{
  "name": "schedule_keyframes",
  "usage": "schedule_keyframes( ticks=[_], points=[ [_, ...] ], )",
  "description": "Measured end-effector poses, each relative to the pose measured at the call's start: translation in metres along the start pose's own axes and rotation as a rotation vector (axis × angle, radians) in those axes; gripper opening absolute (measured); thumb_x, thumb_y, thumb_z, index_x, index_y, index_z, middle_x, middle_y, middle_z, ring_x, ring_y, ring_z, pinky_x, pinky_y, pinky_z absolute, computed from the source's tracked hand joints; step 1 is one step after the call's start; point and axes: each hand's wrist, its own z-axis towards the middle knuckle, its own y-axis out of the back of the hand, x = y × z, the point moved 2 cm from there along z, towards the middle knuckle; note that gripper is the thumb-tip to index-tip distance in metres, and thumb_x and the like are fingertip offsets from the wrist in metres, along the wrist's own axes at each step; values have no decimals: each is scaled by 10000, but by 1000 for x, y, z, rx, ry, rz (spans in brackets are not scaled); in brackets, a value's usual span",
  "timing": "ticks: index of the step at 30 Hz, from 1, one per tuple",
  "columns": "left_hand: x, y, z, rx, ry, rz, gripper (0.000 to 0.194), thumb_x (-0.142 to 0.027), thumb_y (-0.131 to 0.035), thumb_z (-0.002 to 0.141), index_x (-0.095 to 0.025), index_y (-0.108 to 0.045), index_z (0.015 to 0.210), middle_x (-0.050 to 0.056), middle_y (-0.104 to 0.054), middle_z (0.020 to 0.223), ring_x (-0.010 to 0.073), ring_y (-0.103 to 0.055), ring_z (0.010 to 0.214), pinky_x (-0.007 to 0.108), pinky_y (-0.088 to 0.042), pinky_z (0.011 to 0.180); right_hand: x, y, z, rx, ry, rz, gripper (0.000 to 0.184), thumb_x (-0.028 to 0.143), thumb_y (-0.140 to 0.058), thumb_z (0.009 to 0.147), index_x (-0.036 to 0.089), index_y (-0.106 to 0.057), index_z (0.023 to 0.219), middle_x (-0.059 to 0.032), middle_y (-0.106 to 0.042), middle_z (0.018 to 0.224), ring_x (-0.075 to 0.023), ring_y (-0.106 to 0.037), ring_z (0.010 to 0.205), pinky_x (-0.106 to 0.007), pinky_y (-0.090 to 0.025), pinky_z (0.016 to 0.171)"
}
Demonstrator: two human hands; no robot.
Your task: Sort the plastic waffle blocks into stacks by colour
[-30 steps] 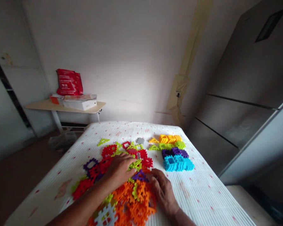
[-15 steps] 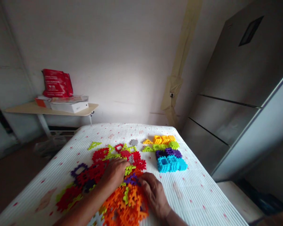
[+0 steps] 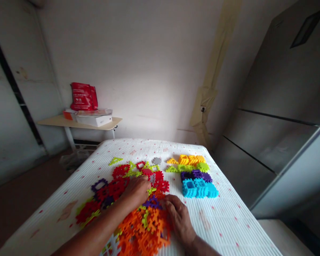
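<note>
A heap of flat plastic interlocking pieces (image 3: 138,213), orange, red, lime and purple, lies on the white ribbed table (image 3: 224,227). My left hand (image 3: 136,190) rests on the heap with its fingers curled down among red and lime pieces. My right hand (image 3: 177,217) lies at the heap's right edge, fingers bent onto a purple piece (image 3: 152,203). What either hand grips, if anything, is hidden under the fingers. To the right stand assembled cubes in rows: cyan (image 3: 199,188), purple (image 3: 196,175), lime (image 3: 192,167) and yellow-orange (image 3: 192,159).
A grey piece (image 3: 156,160) and a lime triangle (image 3: 115,160) lie loose farther back. A side table (image 3: 80,123) with a red bag (image 3: 83,96) and white boxes stands by the wall at left. A grey refrigerator (image 3: 280,106) rises at right.
Both hands stay on the heap; the left fingers have curled in a little more. The view has swung left and back as my head moved.
</note>
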Motion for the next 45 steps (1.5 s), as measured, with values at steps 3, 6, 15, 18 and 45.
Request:
schedule_keyframes(
  ticks=[3,6,15,18,45],
  points=[
    [0,-1,3,11,36,-7,160,-61,-543,655,-180,-649,640,71,-661,755,210,-601,763,306,-420,719,0,1,0,7,-7,9,368,476,-431,918,178,-645,928,-67,-656,891,-188,-606,842,-256,-465,747],
    [0,-2,5,8,61,-25,146,-58,-550,641,-179,-617,595,69,-643,720,212,-589,743,310,-411,711,1,1,0,27,-13,35,364,476,-433,916,179,-643,935,-69,-654,898,-192,-606,852,-261,-464,756],
    [0,0,1,-99,109,-197,187,-7,-531,553,-190,-536,513,22,-574,625,183,-551,689,302,-388,719,-1,1,0,35,-48,105,351,481,-442,908,182,-625,912,-69,-647,878,-207,-605,862,-267,-472,754],
    [9,5,-6,-161,113,-326,138,-62,-528,582,-193,-545,543,16,-573,646,174,-548,693,292,-403,710,-1,2,-1,17,-39,110,345,471,-439,914,182,-626,907,-64,-648,880,-196,-599,859,-253,-467,759],
    [45,-21,-83,-395,308,-1710,326,-283,-659,728,-203,-581,1034,62,-647,1078,194,-629,937,331,-492,818,72,-54,10,21,279,-176,143,295,-502,901,212,-618,889,-39,-657,840,-164,-603,805,-270,-473,724]
  ],
)
